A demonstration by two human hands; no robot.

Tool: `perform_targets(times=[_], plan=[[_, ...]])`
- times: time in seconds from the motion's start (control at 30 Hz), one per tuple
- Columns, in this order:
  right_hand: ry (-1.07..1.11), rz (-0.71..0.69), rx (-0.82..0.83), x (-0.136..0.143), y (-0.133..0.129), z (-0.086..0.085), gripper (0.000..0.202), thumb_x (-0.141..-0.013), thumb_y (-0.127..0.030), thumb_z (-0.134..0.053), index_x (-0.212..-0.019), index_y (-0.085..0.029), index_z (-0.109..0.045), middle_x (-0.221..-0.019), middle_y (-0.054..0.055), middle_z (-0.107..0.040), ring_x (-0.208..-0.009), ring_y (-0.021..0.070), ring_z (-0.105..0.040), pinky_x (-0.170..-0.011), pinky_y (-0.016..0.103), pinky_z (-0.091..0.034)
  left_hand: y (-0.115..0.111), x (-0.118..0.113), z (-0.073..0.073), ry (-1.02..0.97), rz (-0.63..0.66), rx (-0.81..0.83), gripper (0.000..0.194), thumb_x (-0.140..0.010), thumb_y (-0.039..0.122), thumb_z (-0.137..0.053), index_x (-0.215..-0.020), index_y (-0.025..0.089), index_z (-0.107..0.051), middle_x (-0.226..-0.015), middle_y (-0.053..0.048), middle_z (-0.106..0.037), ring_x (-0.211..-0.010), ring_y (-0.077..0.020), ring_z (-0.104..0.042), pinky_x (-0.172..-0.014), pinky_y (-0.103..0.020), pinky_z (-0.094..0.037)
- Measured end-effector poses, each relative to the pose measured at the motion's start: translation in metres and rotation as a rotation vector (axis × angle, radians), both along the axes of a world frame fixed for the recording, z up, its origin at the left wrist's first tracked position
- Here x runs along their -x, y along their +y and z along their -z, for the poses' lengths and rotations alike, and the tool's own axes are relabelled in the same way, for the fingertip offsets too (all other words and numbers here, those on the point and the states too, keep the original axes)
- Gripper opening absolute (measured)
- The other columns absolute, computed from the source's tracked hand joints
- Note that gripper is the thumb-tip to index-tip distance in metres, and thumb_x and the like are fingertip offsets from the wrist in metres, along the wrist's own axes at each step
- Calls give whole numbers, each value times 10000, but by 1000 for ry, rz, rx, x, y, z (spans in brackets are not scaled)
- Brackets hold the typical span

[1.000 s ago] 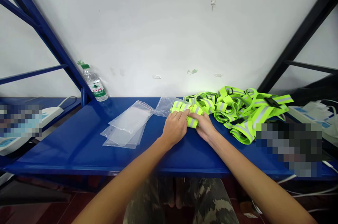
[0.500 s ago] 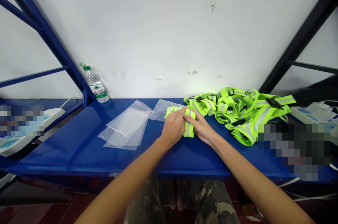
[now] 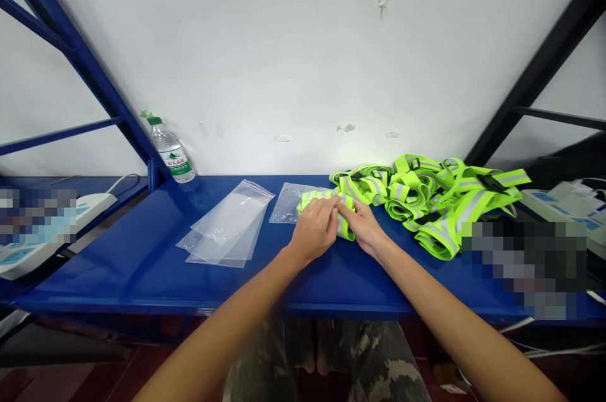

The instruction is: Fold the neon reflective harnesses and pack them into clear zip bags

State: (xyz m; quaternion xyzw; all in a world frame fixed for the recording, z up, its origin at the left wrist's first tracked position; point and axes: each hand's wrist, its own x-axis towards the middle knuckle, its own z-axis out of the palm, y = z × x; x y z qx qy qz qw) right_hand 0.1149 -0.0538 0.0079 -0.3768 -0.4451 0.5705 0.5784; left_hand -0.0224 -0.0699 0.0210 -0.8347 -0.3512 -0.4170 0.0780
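Observation:
Both my hands are closed around a folded reflective strap (image 3: 349, 233), neon yellow-green with silver stripes, low over the blue table. My left hand (image 3: 314, 225) covers its left part, fingers curled over the top. On the other side, my right hand (image 3: 364, 225) grips the right end, its thumb close to the left fingers. A clear plastic bag (image 3: 284, 205) lies partly beneath the folded strap. To the right spreads a tangled pile of the same reflective straps (image 3: 428, 190) with black buckles.
More clear plastic bags (image 3: 231, 216) lie overlapped on the blue table (image 3: 137, 263) at the left. A water bottle (image 3: 174, 153) with a green cap leans by the wall. Blue and black frame posts flank the table, with white power strips (image 3: 95, 205) beyond.
My fingers have shifted slightly on the folded strap, and its hanging end is now tucked in closer under my hands. The plastic bag beneath sits a little lower.

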Motion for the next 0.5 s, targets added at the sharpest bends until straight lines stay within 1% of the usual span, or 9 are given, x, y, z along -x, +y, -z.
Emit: perform_targets(times=[0.07, 0.13, 0.2, 0.27, 0.4, 0.5], plan=[[-1, 31, 1, -1, 0, -2, 389, -676, -448, -783, -966, -198, -711, -873, 15, -729, -776, 177, -662, -719, 289, -502, -3, 0, -1, 37, 3, 39, 390, -901, 295, -494, -1253, 127, -493, -1028, -113, -630, -968, -241, -576, -891, -404, -470], [11, 55, 32, -2, -1, -4, 380, -676, -441, -782, -968, -208, -709, -872, 14, -728, -779, 185, -666, -715, 295, -510, -5, 0, -2, 82, 30, 97, 562, -816, 393, -600, -1299, 142, -461, -1094, -124, -598, -1025, -275, -554, -913, -432, -459], [28, 69, 52, -3, -1, -5, 382, -672, -437, -784, -975, -216, -707, -871, 13, -728, -784, 195, -671, -718, 306, -518, -6, 1, -3, 113, 46, 142, 672, -771, 420, -643, -1348, 164, -415, -1166, -129, -565, -1083, -291, -532, -933, -438, -451], [44, 70, 47, -3, 0, -5, 376, -675, -432, -782, -977, -218, -710, -887, 15, -728, -800, 198, -674, -748, 314, -522, -5, 1, -2, 130, 23, 156, 678, -782, 406, -635, -1372, 177, -391, -1194, -128, -552, -1102, -294, -525, -932, -436, -449], [62, 61, 34, -2, 0, -5, 366, -683, -416, -781, -989, -227, -714, -946, 18, -727, -852, 199, -675, -805, 321, -520, -2, -1, 2, 173, -74, 120, 688, -782, 425, -647, -1378, 181, -406, -1190, -128, -555, -1095, -308, -517, -915, -449, -440], [71, 90, 15, -2, 1, -5, 379, -703, -421, -764, -1043, -266, -704, -1043, 7, -716, -916, 189, -670, -832, 310, -516, 0, -2, 5, 166, -136, 81, 704, -770, 402, -660, -1390, 186, -404, -1225, -141, -543, -1132, -321, -499, -919, -455, -429]])
